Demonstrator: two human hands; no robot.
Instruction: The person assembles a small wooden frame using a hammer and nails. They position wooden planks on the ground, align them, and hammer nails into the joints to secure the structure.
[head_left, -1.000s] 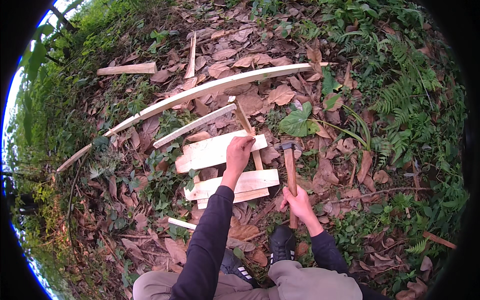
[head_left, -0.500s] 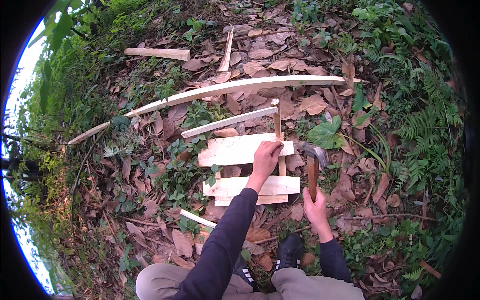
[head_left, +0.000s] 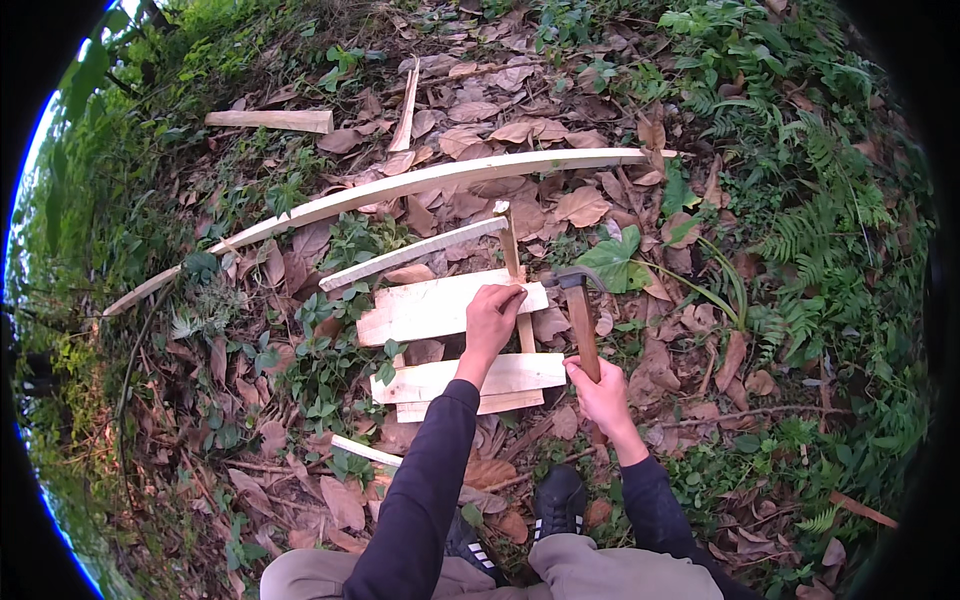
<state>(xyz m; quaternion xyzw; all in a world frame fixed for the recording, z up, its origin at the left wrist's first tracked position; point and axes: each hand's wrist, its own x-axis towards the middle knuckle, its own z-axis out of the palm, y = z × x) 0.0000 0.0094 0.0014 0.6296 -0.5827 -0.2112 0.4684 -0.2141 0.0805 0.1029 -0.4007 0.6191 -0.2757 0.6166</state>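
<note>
My left hand point(head_left: 490, 325) is closed in a pinch on the right end of the upper pale board point(head_left: 430, 308). Whatever its fingertips hold is too small to make out. My right hand point(head_left: 600, 398) grips the wooden handle of a hammer point(head_left: 581, 325), which tilts left. The metal hammer head is at the board's right end, close to my left fingertips. Below lies another pale board point(head_left: 420, 379), with a narrower strip point(head_left: 470, 404) along its near edge. An upright-looking wooden piece point(head_left: 509, 240) runs under the boards' right ends.
A thin wooden strip point(head_left: 410, 252) meets that piece's far end. Beyond it lies a long curved pole point(head_left: 430, 180). Two split wood pieces point(head_left: 270, 121) point(head_left: 405, 110) lie farther off. A short pale stick point(head_left: 366, 450) is near my knees. Dry leaves and green plants cover the ground.
The hammer has swung left and its head is nearer to my left fingertips. My left hand keeps its pinch at the board's end. The whole view has shifted slightly.
</note>
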